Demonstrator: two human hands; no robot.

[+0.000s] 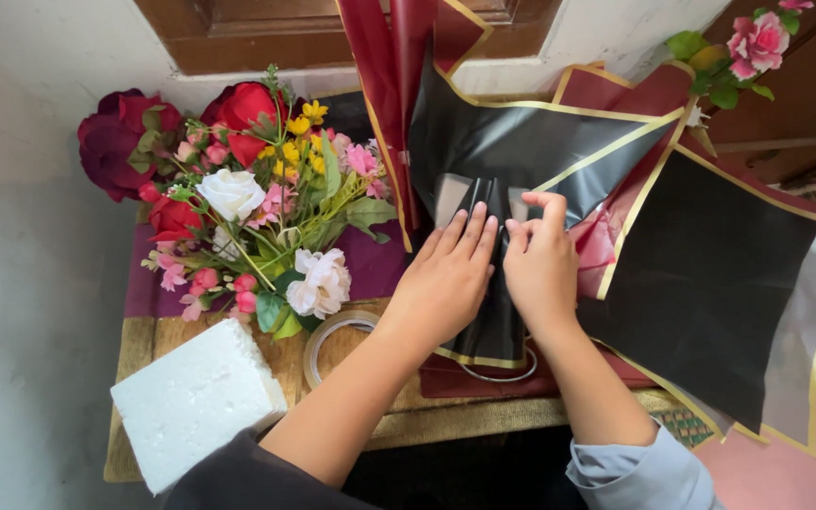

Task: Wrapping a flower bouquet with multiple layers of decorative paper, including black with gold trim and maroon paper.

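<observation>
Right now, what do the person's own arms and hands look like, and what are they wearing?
Both hands are bare: the left hand and right hand show no gloves, rings or watch. The forearms are uncovered, with the dark grey left sleeve and the light grey-blue right sleeve pushed up.

No packages, labels, signs or screens show in this view.
</observation>
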